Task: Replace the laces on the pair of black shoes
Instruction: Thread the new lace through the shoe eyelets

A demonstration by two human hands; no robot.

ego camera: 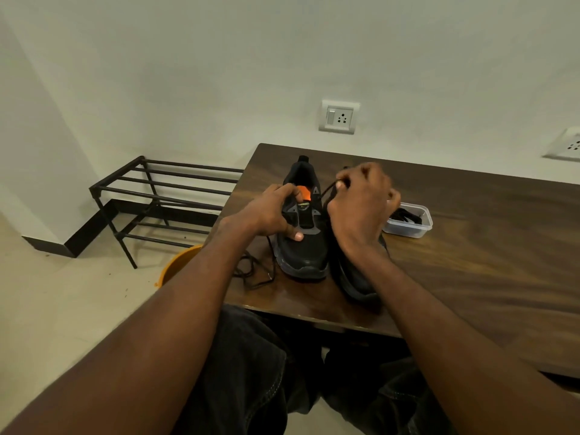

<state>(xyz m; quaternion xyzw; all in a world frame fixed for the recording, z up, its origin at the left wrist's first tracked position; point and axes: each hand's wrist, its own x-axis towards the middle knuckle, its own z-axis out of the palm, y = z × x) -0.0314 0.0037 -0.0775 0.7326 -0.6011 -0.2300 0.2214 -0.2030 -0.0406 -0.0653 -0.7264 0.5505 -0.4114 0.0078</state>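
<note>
Legs: dark jeans [251, 372], close under both arms.
Left hand [270, 215]: gripping the left black shoe [301, 240] on the table [470, 262].
Right hand [361, 208]: pinching a black lace [326, 189], hiding the second shoe [357, 281].
Loose lace [251, 271]: below left hand.
Box [408, 219]: beside right hand, more laces inside.
Writing: shoe tag too blurry to read.

The right-hand shoe [354, 277] is largely hidden by the right hand [361, 208], itself motion-blurred. The second wall socket [568, 146] is cut off at the edge
</note>
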